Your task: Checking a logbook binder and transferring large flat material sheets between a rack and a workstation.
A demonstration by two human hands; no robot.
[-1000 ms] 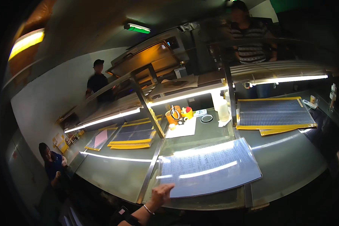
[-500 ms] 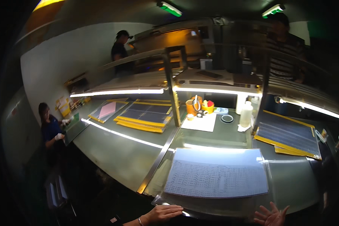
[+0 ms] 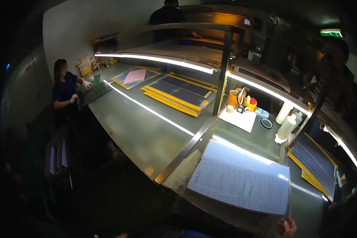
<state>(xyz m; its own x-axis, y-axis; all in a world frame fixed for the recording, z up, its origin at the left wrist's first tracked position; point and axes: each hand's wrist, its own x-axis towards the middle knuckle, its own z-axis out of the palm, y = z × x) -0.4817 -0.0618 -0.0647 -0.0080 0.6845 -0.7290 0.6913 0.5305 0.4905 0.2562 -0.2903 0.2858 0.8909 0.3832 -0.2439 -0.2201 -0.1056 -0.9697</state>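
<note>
A large pale sheet [image 3: 242, 178] covered with rows of small dark marks lies flat on the glossy worktop in front of me. My right hand [image 3: 287, 228] is just below the sheet's near right corner, its fingers loosely bent and a little apart. Nothing shows in it, and whether a fingertip touches the corner is unclear. Only a sliver of skin at the bottom edge, probably my left hand [image 3: 122, 235], shows; its fingers are hidden.
Yellow-edged dark panels [image 3: 178, 93] lie left, similar panels [image 3: 313, 166] right. Behind the sheet are orange tape rolls [image 3: 233, 99], a black ring [image 3: 266, 123] and white bottles [image 3: 286, 127]. A metal post [image 3: 223, 75] carries a lit shelf. A gloved co-worker [image 3: 63, 89] holds a panel at far left.
The view has swung left and tilted. My left hand has dropped from the worktop edge almost out of view. My right hand's spread fingers have bent, close to the sheet's corner.
</note>
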